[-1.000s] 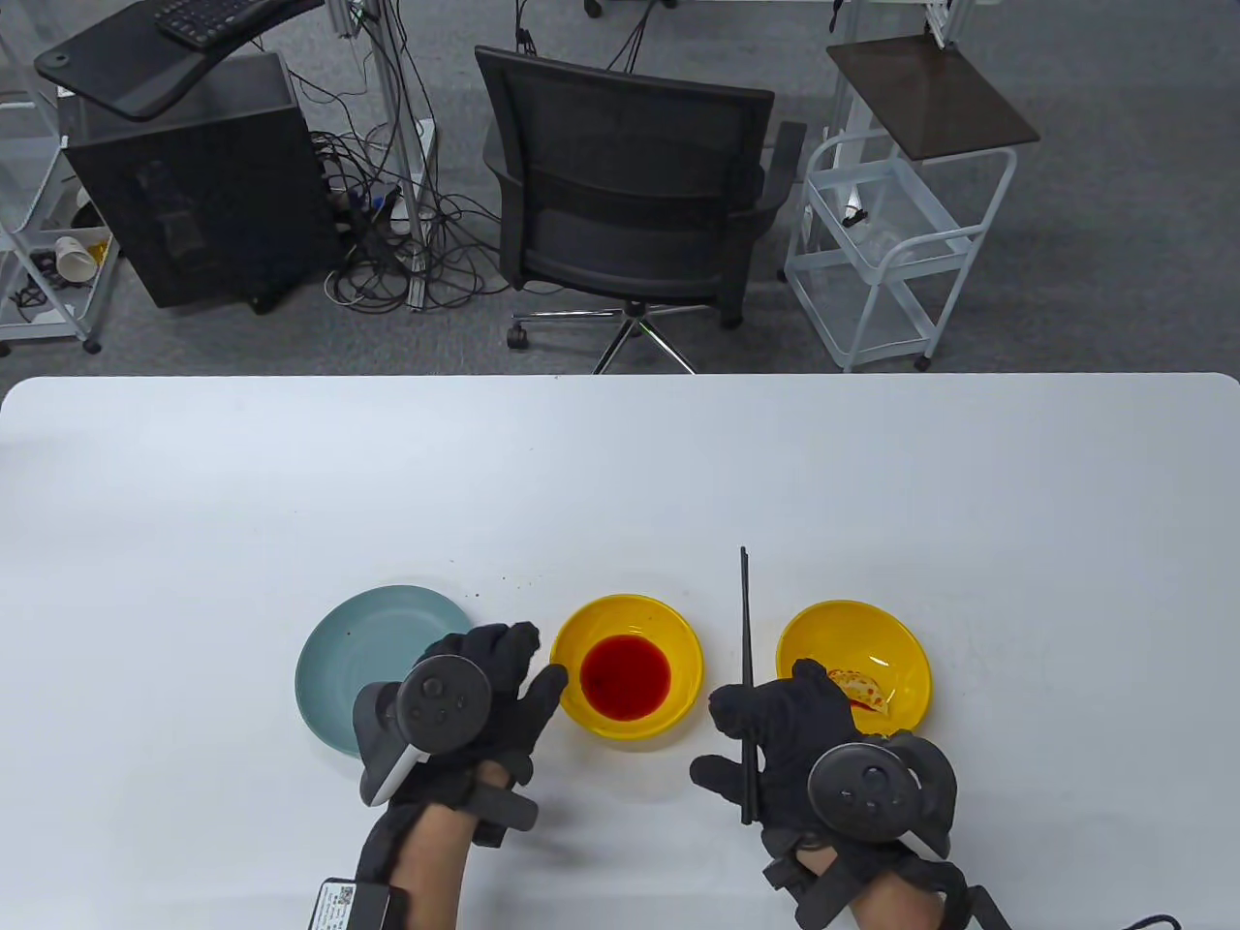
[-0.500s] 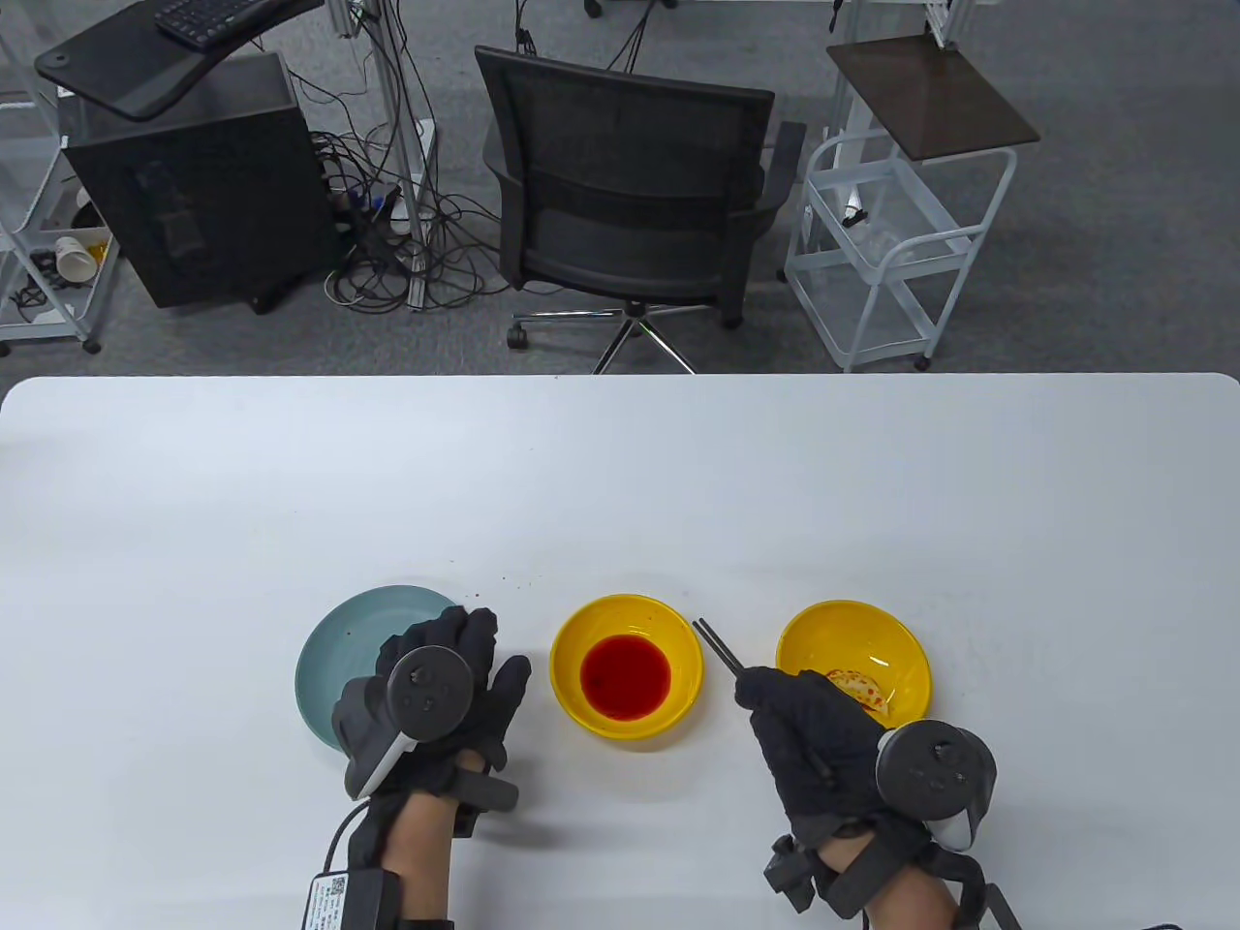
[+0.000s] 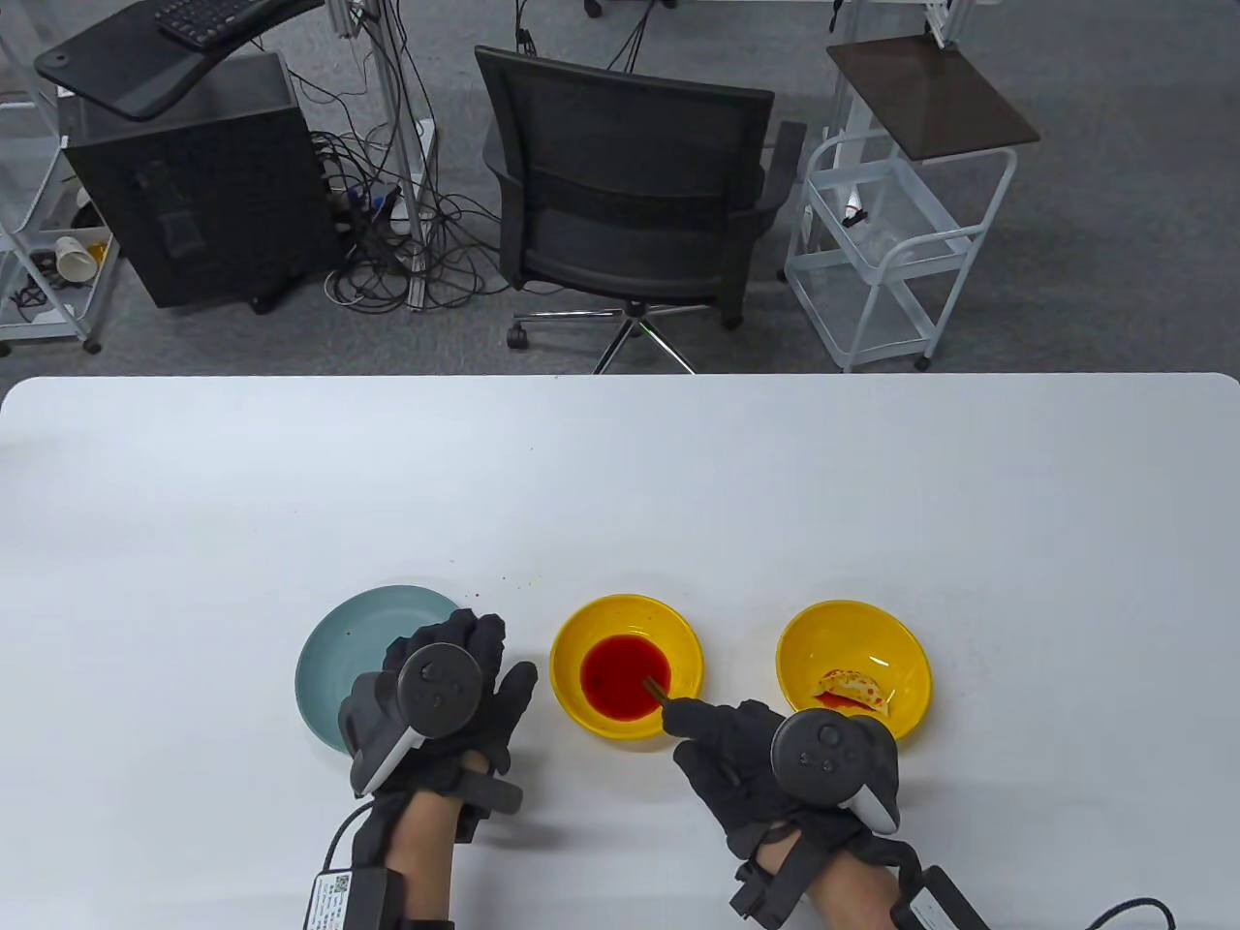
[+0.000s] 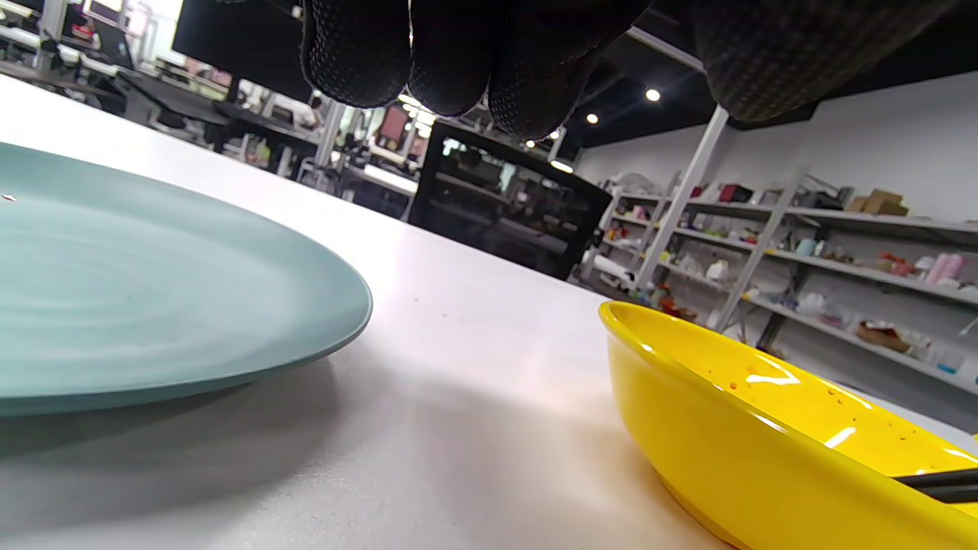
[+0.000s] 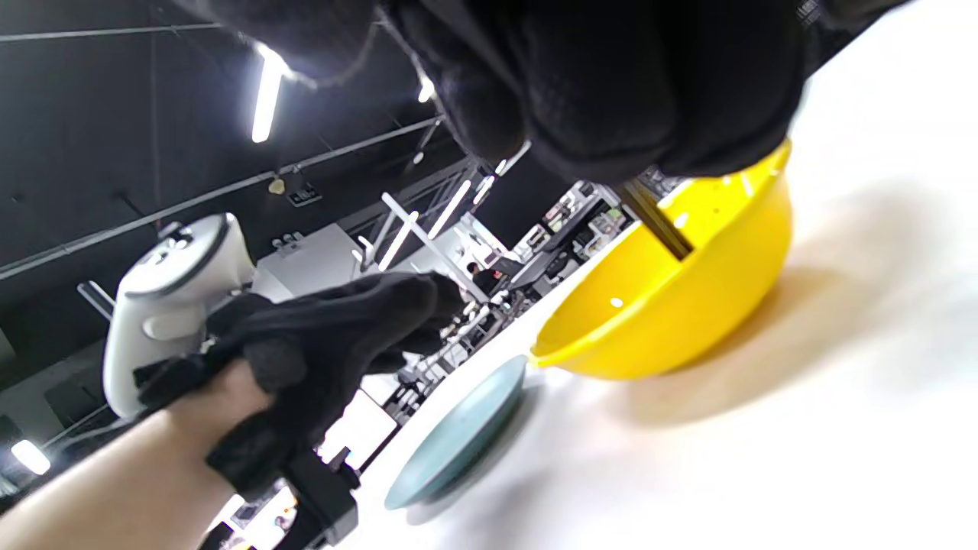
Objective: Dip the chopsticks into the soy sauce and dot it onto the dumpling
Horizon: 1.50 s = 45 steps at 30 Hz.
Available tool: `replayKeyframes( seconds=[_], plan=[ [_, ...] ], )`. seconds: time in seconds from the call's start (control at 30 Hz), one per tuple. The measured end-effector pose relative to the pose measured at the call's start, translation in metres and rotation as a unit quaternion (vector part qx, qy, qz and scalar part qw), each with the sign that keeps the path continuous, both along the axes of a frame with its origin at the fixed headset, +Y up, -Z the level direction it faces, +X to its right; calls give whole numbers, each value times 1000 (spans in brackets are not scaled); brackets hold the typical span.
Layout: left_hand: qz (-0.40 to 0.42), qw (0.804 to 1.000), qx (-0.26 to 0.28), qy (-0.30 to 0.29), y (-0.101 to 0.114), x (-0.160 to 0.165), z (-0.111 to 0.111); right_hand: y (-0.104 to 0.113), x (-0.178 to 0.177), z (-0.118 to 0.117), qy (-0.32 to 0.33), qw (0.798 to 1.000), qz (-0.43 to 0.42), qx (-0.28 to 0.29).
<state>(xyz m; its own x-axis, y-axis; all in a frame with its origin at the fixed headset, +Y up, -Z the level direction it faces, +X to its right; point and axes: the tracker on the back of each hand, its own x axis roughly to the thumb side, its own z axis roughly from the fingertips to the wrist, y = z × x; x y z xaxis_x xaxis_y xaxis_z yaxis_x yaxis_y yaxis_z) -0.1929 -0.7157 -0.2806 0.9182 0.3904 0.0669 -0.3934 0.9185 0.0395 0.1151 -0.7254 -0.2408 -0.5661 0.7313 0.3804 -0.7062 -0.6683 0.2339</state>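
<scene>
Table: a wide white table (image 3: 620, 465) with rounded far corners carries all the dishes in a row near its near edge
Teal plate: a flat pale teal round plate (image 3: 354, 649) lies at the left of the row; the left wrist view shows its rim (image 4: 336, 336) resting on the white surface
Sauce bowl: a glossy yellow round bowl (image 3: 678, 630) stands in the middle of the row, holding a pool of dark red soy sauce (image 3: 615, 673); its outer wall shows in the left wrist view (image 4: 688, 428) and the right wrist view (image 5: 688, 321)
Dumpling bowl: a second yellow round bowl (image 3: 852, 625) stands at the right, well apart from the sauce bowl, with a pale folded dumpling (image 3: 857, 690) spotted red lying in its near part
Left hand: the left hand (image 3: 455, 693) in a black glove lies with fingers spread, holding nothing, between the teal plate and the sauce bowl, partly over the plate's right edge
Right hand: the right hand (image 3: 746, 751) in a black glove sits just near-right of the sauce bowl, its fingers closed round the chopsticks
Chopsticks: a pair of thin dark chopsticks (image 3: 656, 690) slants from the right hand's fingertips over the bowl's near rim, tips in the red sauce; the right wrist view shows them (image 5: 657, 218) passing down inside the bowl
</scene>
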Motion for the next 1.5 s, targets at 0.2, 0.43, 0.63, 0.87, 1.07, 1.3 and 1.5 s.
replayKeyframes(
  seconds=[0.2, 0.43, 0.63, 0.87, 1.07, 1.3, 1.5],
  plan=[
    [-10, 1000, -26, 0, -1, -1, 0, 0, 2, 1, -34, 999, 41, 10],
    [-16, 999, -37, 0, 1, 2, 2, 5, 2, 5, -47, 998, 28, 40],
    [-11, 999, -34, 1, 2, 2, 3, 13, 8, 4, -86, 993, 38, 75],
    [-9, 999, -35, -1, 2, 3, 3, 11, 8, 3, -75, 994, 39, 67],
    [-11, 999, -37, -1, 1, 3, 3, 10, 7, 4, -68, 994, 48, 65],
    [-9, 999, -38, 0, 2, 3, 4, 31, 21, 9, -90, 990, -9, 106],
    [-6, 999, -44, 1, 1, 1, 4, 62, 59, 17, -148, 974, -77, 153]
  ],
)
